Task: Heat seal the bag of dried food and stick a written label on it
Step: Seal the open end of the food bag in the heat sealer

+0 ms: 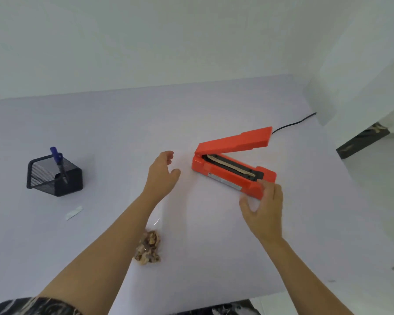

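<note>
The bag of dried food [148,247] lies flat on the white table [100,133], close to you, partly under your left forearm; its clear upper part is hard to make out against the white, and the brown pieces sit bunched at the near end. Your left hand [160,172] hovers above the table between the bag and the heat sealer [233,162], fingers loosely curled and spread, gripping nothing. Your right hand [265,209] is open too, thumb held away from the fingers, with its fingertips at the sealer's near right corner; whether they press on the casing, you cannot tell from this view. The orange sealer stands with its arm lifted, the sealing strip bare, and its black cord [293,122] runs off toward the wall. Well to your left sits a mesh pen holder [55,176] with a blue pen [58,162] in it, and near it a small white label [74,212] lies on the table.
</note>
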### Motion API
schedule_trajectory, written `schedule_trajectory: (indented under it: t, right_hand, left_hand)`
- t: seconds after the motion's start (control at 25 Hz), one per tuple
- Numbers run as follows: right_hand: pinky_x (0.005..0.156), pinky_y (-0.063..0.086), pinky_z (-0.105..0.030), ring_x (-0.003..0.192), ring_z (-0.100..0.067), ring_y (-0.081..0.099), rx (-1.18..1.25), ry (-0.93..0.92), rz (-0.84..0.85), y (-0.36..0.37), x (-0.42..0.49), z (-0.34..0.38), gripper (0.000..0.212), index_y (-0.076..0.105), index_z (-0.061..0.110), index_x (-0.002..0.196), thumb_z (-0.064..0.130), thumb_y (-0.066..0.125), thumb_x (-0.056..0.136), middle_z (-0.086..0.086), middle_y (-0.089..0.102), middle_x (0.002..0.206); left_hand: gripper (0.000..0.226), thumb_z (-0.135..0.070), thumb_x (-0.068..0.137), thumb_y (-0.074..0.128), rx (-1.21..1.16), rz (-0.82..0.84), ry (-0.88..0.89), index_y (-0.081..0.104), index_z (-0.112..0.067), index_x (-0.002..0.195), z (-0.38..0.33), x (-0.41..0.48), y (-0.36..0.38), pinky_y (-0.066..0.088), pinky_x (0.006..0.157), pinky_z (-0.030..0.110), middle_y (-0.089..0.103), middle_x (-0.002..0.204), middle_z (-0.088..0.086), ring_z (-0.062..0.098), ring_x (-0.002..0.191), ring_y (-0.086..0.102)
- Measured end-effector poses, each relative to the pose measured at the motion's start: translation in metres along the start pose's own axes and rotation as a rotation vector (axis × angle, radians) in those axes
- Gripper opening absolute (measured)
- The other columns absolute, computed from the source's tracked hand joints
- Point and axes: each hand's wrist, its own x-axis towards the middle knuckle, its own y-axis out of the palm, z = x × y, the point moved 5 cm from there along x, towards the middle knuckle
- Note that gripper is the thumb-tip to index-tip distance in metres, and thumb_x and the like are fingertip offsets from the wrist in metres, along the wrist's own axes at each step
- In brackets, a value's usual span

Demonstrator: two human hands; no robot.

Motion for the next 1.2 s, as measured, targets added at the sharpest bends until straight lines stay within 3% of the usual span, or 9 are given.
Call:
schedule_trajectory:
  t: [0.16, 0.36, 0.52, 0.6, 0.72, 0.88, 1.0, 1.2]
  right_hand:
    - [0.085, 0.049, -0.033, 0.087, -0.010, 0.051, 0.176, 0.001, 0.484, 0.088, -0.032, 0.055, 0.035, 0.050, 0.011, 0.118, 0.015, 0.062, 0.085, 0.001, 0.051, 0.106]
    - [0.088, 0.050, -0.033, 0.086, -0.015, 0.057, 0.243, 0.254, 0.669, 0.162, -0.036, 0.092, 0.045, 0.045, 0.007, 0.123, 0.023, 0.063, 0.085, -0.009, 0.052, 0.119]
    - [0.087, 0.045, -0.030, 0.090, -0.018, 0.056, 0.188, 0.310, 0.671, 0.180, -0.032, 0.103, 0.050, 0.047, 0.006, 0.123, 0.025, 0.067, 0.082, -0.011, 0.054, 0.117]
    - [0.084, 0.042, -0.027, 0.096, -0.021, 0.056, 0.194, 0.349, 0.668, 0.183, -0.030, 0.103, 0.049, 0.047, 0.007, 0.121, 0.025, 0.068, 0.081, -0.009, 0.055, 0.110]
    - [0.080, 0.045, -0.027, 0.086, -0.017, 0.057, 0.287, 0.426, 0.665, 0.183, -0.029, 0.102, 0.037, 0.052, 0.011, 0.114, 0.022, 0.067, 0.082, -0.001, 0.060, 0.090]
    - [0.084, 0.051, -0.035, 0.082, -0.017, 0.062, 0.440, 0.493, 0.643, 0.172, -0.031, 0.086, 0.004, 0.063, 0.023, 0.082, 0.026, 0.065, 0.083, 0.005, 0.065, 0.080]
    - [0.082, 0.051, -0.035, 0.078, -0.014, 0.060, 0.491, 0.517, 0.621, 0.154, -0.032, 0.066, 0.007, 0.066, 0.027, 0.077, 0.030, 0.064, 0.084, 0.005, 0.065, 0.077]
    - [0.072, 0.046, -0.023, 0.074, -0.012, 0.058, 0.535, 0.531, 0.515, 0.105, -0.028, 0.030, 0.011, 0.069, 0.020, 0.080, 0.030, 0.065, 0.084, 0.004, 0.064, 0.074]
  left_hand:
    - [0.051, -0.014, 0.086, 0.063, 0.102, -0.137, -0.132, 0.043, -0.003, 0.132, 0.063, -0.030, -0.045, 0.040, 0.093, 0.029, 0.053, 0.126, 0.012, 0.024, 0.113, 0.052]
    - [0.067, -0.031, 0.081, 0.070, 0.193, -0.160, -0.420, 0.039, 0.002, 0.131, 0.120, -0.056, -0.047, 0.038, 0.100, 0.039, 0.042, 0.129, 0.020, 0.034, 0.116, 0.046]
    - [0.065, -0.025, 0.079, 0.073, 0.063, -0.184, -0.495, 0.040, 0.001, 0.129, 0.126, -0.060, -0.042, 0.041, 0.095, 0.036, 0.043, 0.126, 0.017, 0.032, 0.112, 0.049]
    - [0.060, -0.021, 0.078, 0.073, -0.040, -0.195, -0.520, 0.043, -0.003, 0.126, 0.126, -0.060, -0.041, 0.045, 0.088, 0.033, 0.051, 0.113, 0.010, 0.026, 0.102, 0.053]
    - [0.041, -0.017, 0.080, 0.071, -0.247, -0.161, -0.546, 0.053, -0.011, 0.117, 0.132, -0.063, -0.040, 0.047, 0.077, 0.028, 0.056, 0.091, 0.000, 0.019, 0.088, 0.056]
    - [0.013, -0.011, 0.085, 0.064, -0.430, 0.003, -0.415, 0.067, -0.013, 0.098, 0.124, -0.061, -0.038, 0.049, 0.075, 0.024, 0.061, 0.088, 0.004, 0.019, 0.084, 0.058]
    - [0.010, -0.015, 0.091, 0.058, -0.420, 0.130, -0.315, 0.066, -0.012, 0.097, 0.106, -0.057, -0.028, 0.048, 0.071, 0.021, 0.065, 0.092, 0.008, 0.016, 0.081, 0.059]
    - [0.016, -0.022, 0.094, 0.054, -0.471, 0.275, -0.260, 0.064, -0.010, 0.099, 0.063, -0.058, 0.012, 0.052, 0.063, 0.023, 0.071, 0.087, 0.008, 0.016, 0.073, 0.067]
